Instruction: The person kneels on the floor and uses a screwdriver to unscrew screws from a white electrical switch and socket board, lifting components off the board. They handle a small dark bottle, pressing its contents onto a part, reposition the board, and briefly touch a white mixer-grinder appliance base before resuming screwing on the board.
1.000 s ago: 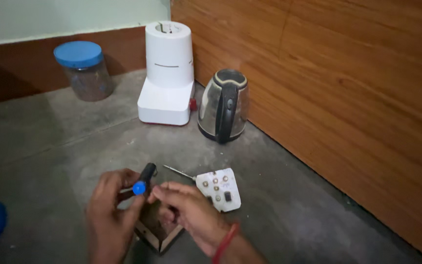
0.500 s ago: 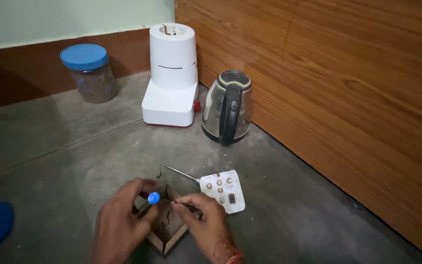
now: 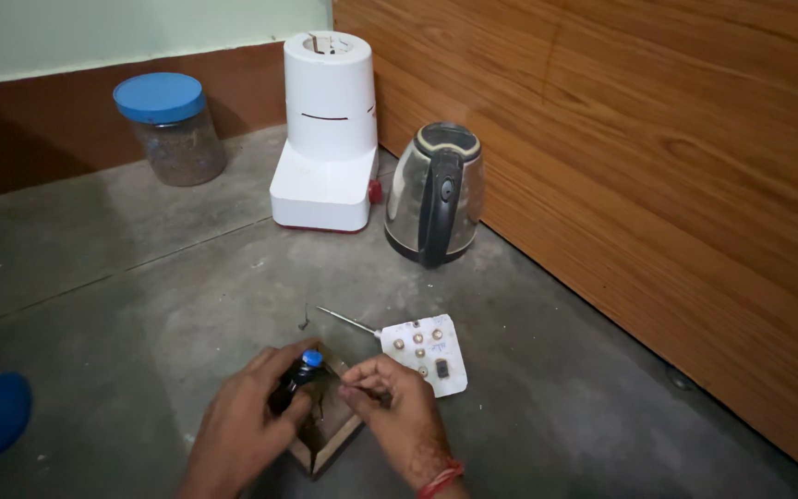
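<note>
Left hand (image 3: 242, 430) grips blue-capped screwdriver (image 3: 299, 374) upright over small wooden box (image 3: 330, 434), right hand (image 3: 399, 416) pinching something tiny beside it, apparently steadying the box.

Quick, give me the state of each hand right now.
Left hand: closed around a dark screwdriver with a blue cap.
Right hand: fingers pinched together over the small wooden box; what they hold cannot be told.

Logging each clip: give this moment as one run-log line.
left hand: grips blue-capped screwdriver | right hand: pinching at wooden box | beside: white switch plate | behind: kettle, mixer base, jar
</note>
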The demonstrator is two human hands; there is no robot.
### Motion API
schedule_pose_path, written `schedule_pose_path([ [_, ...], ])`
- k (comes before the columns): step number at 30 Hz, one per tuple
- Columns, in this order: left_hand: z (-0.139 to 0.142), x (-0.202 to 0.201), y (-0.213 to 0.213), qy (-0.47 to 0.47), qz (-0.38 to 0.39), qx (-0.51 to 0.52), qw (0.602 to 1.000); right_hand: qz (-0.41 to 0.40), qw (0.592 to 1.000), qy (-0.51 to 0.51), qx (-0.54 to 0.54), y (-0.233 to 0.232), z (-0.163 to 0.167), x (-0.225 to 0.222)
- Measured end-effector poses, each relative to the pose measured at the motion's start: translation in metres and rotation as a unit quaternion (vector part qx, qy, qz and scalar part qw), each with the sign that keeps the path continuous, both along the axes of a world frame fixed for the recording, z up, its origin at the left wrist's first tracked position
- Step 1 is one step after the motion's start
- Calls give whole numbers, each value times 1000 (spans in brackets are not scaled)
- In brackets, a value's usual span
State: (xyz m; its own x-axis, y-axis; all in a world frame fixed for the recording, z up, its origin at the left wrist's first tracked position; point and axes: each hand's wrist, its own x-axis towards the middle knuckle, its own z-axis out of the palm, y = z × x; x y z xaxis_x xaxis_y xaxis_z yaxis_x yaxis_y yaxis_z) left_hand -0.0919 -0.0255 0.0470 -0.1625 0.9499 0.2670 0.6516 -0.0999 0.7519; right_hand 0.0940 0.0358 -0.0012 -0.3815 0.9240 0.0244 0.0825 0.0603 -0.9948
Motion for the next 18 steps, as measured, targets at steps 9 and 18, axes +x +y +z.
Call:
schedule_pose_path([
  [9, 9, 7, 1, -59, 39, -139, 988, -77, 996, -25, -29, -5, 4, -6],
  [18, 13, 8, 0, -38, 36, -154, 987, -65, 985, 103, -119, 4, -18, -6],
])
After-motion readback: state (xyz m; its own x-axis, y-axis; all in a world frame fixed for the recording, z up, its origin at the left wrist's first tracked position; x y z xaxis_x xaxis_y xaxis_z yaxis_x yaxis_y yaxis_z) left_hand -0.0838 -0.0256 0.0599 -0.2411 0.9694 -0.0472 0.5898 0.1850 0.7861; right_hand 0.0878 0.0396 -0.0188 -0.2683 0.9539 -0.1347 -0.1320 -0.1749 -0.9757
